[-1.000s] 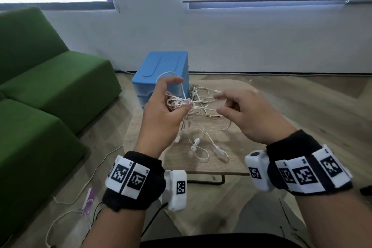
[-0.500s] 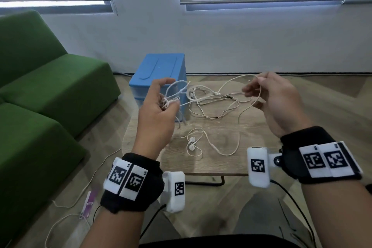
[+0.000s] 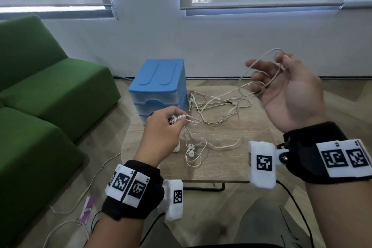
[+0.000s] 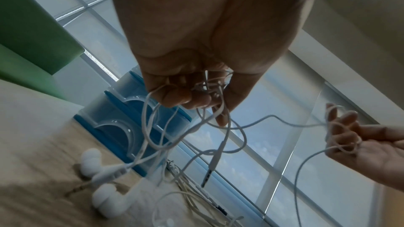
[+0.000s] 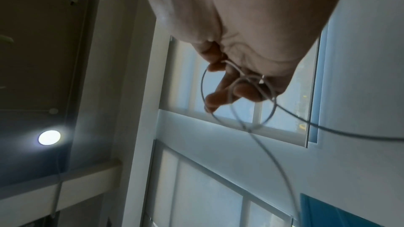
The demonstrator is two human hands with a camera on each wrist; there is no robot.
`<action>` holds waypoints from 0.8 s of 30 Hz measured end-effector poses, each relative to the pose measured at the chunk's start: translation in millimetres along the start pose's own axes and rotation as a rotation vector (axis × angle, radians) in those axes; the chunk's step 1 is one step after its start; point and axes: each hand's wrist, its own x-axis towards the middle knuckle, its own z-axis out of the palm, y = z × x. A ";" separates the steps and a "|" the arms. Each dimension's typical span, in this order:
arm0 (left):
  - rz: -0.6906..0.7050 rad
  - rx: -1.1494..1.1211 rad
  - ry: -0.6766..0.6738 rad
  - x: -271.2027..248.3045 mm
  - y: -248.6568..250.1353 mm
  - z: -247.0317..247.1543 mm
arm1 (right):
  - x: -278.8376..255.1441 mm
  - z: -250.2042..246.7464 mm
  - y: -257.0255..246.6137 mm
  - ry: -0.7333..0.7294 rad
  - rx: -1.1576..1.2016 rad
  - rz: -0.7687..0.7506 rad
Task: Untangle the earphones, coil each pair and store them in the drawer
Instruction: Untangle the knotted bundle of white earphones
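Observation:
White tangled earphones (image 3: 211,115) sprawl over the small wooden table (image 3: 221,167), their earbuds (image 3: 190,150) near the front. My left hand (image 3: 173,120) pinches a knotted bunch of cable (image 4: 205,85) low over the table, beside the blue drawer unit (image 3: 159,84). A jack plug (image 4: 210,170) dangles below that hand. My right hand (image 3: 269,78) is raised palm-up at the right, fingers curled with loops of cable (image 5: 240,96) wound round them. A strand runs from it down to the tangle.
The drawer unit's translucent drawers (image 3: 155,104) look shut. A green sofa (image 3: 40,96) fills the left. Another white cable (image 3: 84,193) and a purple packet (image 3: 87,209) lie on the floor at the left. A wall with windows stands behind the table.
My right hand has risen and turned palm-up, drawing cable loops up and to the right. My left hand has dropped lower toward the table with its bunch of cable.

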 end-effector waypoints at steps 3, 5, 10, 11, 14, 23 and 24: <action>-0.014 0.013 0.012 -1.4 -1.7 -3.3 | 4.7 -10.8 -5.9 0.156 0.060 -0.067; -0.022 0.021 0.028 -1.4 -1.5 -4.9 | 7.6 -19.0 -6.2 0.248 0.051 -0.088; -0.032 0.015 0.053 0.4 -2.5 -2.9 | 5.1 -24.3 9.1 0.342 -0.089 -0.029; -0.029 0.011 0.044 0.5 -2.1 -2.3 | 3.0 -22.1 13.1 0.327 -0.112 -0.004; -0.014 0.021 0.001 -0.8 3.3 -1.5 | -4.5 -10.2 23.0 0.237 -0.193 0.063; 0.086 0.322 -0.173 -2.8 17.9 -11.2 | -11.7 25.0 24.0 -0.204 -0.826 -0.032; 0.107 0.333 -0.179 -2.5 18.6 -11.3 | -13.5 29.5 21.3 -0.273 -0.865 -0.059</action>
